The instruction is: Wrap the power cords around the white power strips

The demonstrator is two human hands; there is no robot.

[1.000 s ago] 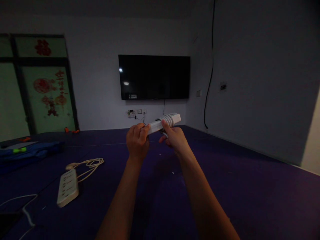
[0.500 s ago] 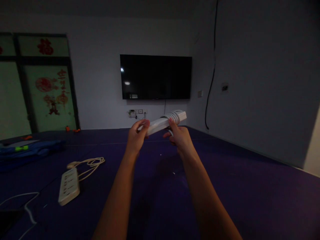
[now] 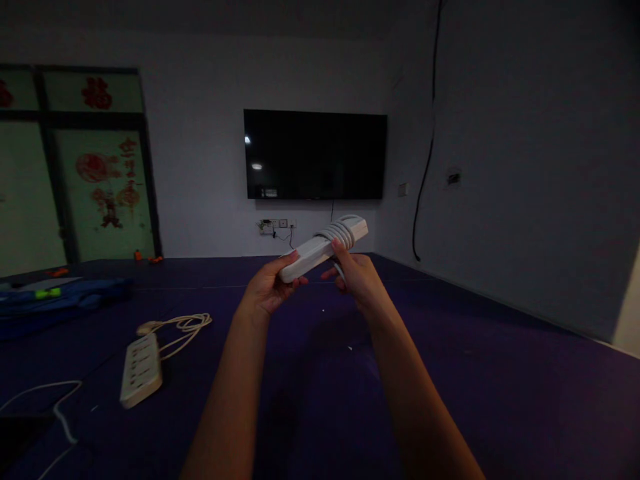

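A white power strip [image 3: 309,257] is held up in front of me, tilted with its right end higher. White cord [image 3: 341,231] is coiled several times around its right half. My left hand [image 3: 267,283] grips the lower left end, thumb on top and fingers below. My right hand [image 3: 359,277] is closed near the coils, its thumb pressing the strip's near side by the wound cord. A short piece of cord hangs down by the right fingers.
On the purple floor [image 3: 310,380] at left lies another white power strip [image 3: 141,370] with a loose cord [image 3: 187,327]. Blue cloth [image 3: 90,293] lies behind it, and a white cable [image 3: 63,413] at lower left. A television [image 3: 315,155] hangs on the far wall.
My left hand has shifted its grip lower and left, showing more of the strip's left end. The strip is tilted more steeply. My right hand keeps its hold by the coils.
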